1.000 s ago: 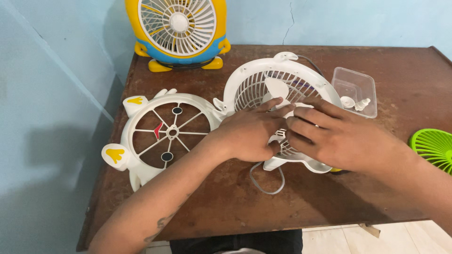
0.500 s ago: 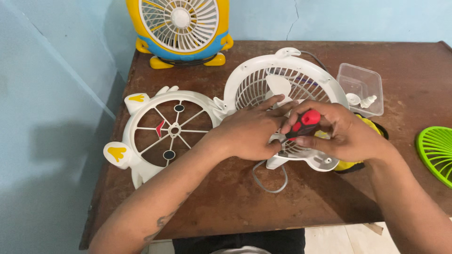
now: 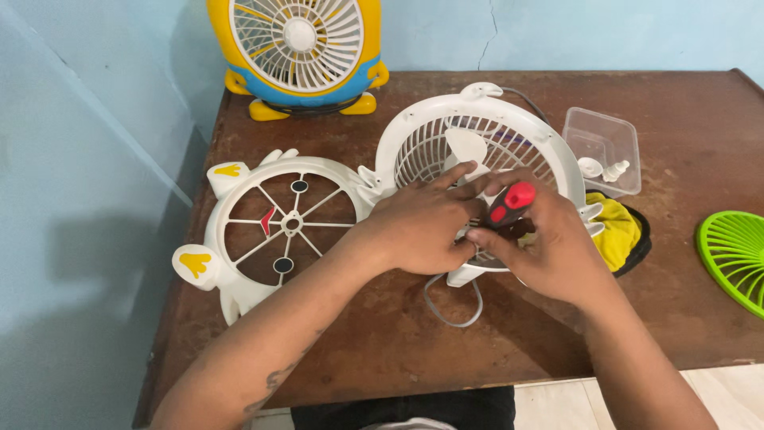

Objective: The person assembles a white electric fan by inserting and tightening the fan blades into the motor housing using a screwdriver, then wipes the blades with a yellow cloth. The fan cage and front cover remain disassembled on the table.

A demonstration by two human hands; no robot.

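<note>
White fan body point(image 3: 477, 143) was steadied by left hand point(image 3: 422, 227) while a screwdriver point(image 3: 509, 205) was gripped in right hand point(image 3: 549, 247)

Fan body was laid flat mid-table point(image 3: 382, 334), grille up, cord looped at its near edge. L hand was spread open, fingers pressed on the hub; R hand was closed round the red-and-black handle, just beside L fingertips. Loose front frame point(image 3: 270, 227) was lying to the left, touching the fan body; clear tub point(image 3: 601, 147) w/ small white parts, yellow cloth point(image 3: 617, 231) & green grille point(image 3: 732, 251) were seen to the right; yellow fan point(image 3: 298, 52) was stood at the back
</note>
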